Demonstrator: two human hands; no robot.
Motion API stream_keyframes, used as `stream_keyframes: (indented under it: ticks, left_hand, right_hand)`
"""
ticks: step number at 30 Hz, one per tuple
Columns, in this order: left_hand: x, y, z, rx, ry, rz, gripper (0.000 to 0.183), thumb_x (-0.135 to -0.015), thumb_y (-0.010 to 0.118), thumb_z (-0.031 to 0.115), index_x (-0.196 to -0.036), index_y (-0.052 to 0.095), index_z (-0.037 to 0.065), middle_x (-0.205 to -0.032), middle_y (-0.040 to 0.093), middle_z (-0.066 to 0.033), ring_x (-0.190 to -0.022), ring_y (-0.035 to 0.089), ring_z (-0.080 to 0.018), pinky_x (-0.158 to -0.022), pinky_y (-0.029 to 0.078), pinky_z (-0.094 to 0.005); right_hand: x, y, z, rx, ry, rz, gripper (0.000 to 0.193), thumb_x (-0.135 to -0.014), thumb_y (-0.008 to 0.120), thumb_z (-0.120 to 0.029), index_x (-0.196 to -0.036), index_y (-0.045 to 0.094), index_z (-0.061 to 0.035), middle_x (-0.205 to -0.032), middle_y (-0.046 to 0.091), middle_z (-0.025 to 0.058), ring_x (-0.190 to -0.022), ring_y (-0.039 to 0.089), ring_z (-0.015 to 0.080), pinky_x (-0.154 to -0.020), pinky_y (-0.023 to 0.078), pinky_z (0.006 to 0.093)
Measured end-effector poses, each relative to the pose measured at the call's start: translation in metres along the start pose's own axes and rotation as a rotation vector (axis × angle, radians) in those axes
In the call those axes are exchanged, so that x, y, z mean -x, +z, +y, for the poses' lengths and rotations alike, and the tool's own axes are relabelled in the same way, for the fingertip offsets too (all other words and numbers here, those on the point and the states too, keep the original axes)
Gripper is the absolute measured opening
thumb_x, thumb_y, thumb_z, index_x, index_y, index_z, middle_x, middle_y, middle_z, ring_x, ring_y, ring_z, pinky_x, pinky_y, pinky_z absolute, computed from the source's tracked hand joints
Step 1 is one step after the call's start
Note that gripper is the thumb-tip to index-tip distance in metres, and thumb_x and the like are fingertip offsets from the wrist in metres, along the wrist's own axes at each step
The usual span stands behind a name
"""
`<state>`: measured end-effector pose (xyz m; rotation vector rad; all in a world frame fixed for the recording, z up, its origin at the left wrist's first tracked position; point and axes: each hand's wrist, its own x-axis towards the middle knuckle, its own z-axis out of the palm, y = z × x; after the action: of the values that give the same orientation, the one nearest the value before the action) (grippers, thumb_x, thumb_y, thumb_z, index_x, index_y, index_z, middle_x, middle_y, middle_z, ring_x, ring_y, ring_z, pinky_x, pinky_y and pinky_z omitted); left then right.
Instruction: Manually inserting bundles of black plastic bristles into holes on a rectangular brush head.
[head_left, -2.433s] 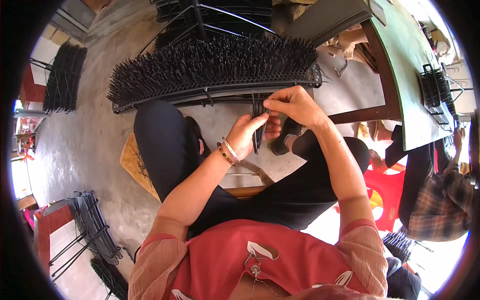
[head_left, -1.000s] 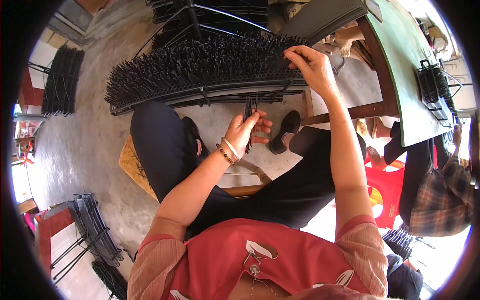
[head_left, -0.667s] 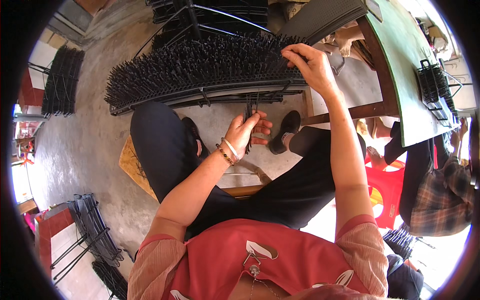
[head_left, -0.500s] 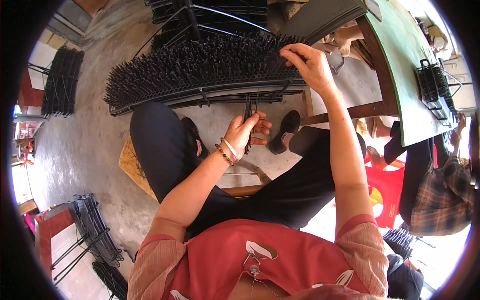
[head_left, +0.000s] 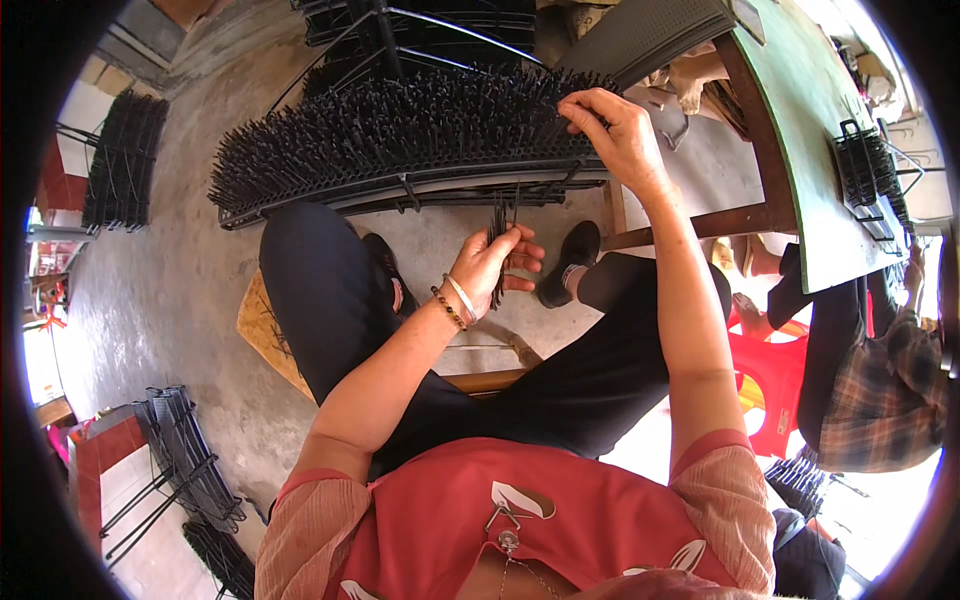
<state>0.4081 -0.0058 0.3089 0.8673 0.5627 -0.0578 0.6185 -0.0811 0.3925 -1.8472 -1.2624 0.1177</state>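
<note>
A bundle of thin dark sticks [head_left: 499, 222] stands upright in my left hand [head_left: 482, 268], gripped between thumb and palm, with the other fingers loosely curled. In front of my knees is a long black rack [head_left: 330, 195], its perforated top packed with short dark upright pieces [head_left: 400, 125]. My right hand [head_left: 622, 135] is at the rack's right end, thumb and forefinger pinched together over the uprights. Whatever lies between those fingertips is too small to make out. The left hand hangs just on my side of the rack, apart from it.
A green-topped table [head_left: 800, 150] stands to the right, bearing a smaller black rack [head_left: 872, 185]. Beside it are a red stool [head_left: 775, 385] and another person in a plaid garment [head_left: 885, 400]. More black racks [head_left: 125, 160] stand at the left. A grey perforated panel [head_left: 650, 45] slants behind the rack.
My right hand has shifted very slightly at the rack's right end, still pinched. The left hand with its bundle has barely moved.
</note>
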Motion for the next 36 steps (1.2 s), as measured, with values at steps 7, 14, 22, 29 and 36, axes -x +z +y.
stream_keyframes:
  ticks: [7, 14, 22, 29, 36]
  left_hand:
    - [0.0, -0.002, -0.001, -0.012, -0.017, -0.003, 0.025, -0.097, 0.041, 0.024, -0.109, 0.054, 0.006, -0.097, 0.064, -0.0085, -0.083, 0.063, -0.0152, -0.06, 0.055, -0.029]
    - [0.001, -0.001, -0.001, -0.015, -0.022, -0.01, 0.025, -0.098, 0.041, 0.024, -0.109, 0.054, 0.006, -0.096, 0.064, -0.0083, -0.083, 0.063, -0.0149, -0.06, 0.054, -0.0284]
    - [0.001, -0.001, 0.0, -0.015, -0.031, -0.006, 0.025, -0.098, 0.041, 0.024, -0.109, 0.055, 0.006, -0.096, 0.064, -0.0079, -0.082, 0.063, -0.0146, -0.06, 0.054, -0.0281]
    - [0.001, -0.001, 0.0, -0.017, -0.042, -0.009, 0.025, -0.097, 0.042, 0.024, -0.109, 0.055, 0.006, -0.095, 0.065, -0.0073, -0.081, 0.063, -0.0143, -0.059, 0.054, -0.0279]
    - [0.002, 0.0, 0.001, -0.024, -0.045, -0.007, 0.025, -0.097, 0.042, 0.024, -0.109, 0.055, 0.006, -0.095, 0.065, -0.0075, -0.081, 0.063, -0.0142, -0.059, 0.054, -0.0278]
  right_hand:
    - [0.001, 0.003, 0.003, -0.008, 0.08, 0.041, 0.017, -0.088, 0.061, -0.014, -0.097, 0.064, 0.0008, -0.079, 0.066, 0.0072, -0.071, 0.065, 0.0123, -0.064, 0.049, 0.0242]
    - [0.003, 0.005, 0.001, 0.011, 0.001, 0.037, 0.017, -0.086, 0.062, -0.012, -0.096, 0.064, 0.0014, -0.084, 0.065, 0.0114, -0.07, 0.065, 0.0191, -0.064, 0.051, 0.0295]
    - [0.002, 0.009, 0.0, 0.06, -0.054, 0.024, 0.015, -0.086, 0.061, -0.011, -0.094, 0.063, 0.002, -0.084, 0.064, 0.011, -0.072, 0.064, 0.0211, -0.066, 0.05, 0.0302]
    - [0.001, 0.017, 0.011, 0.212, -0.207, 0.005, 0.016, -0.085, 0.062, -0.01, -0.097, 0.064, 0.001, -0.086, 0.063, 0.0112, -0.077, 0.064, 0.023, -0.068, 0.05, 0.0306]
    - [0.005, 0.024, 0.014, 0.218, -0.214, 0.012, 0.021, -0.085, 0.062, -0.01, -0.103, 0.065, -0.0014, -0.089, 0.061, 0.0115, -0.079, 0.061, 0.0277, -0.07, 0.049, 0.0334]
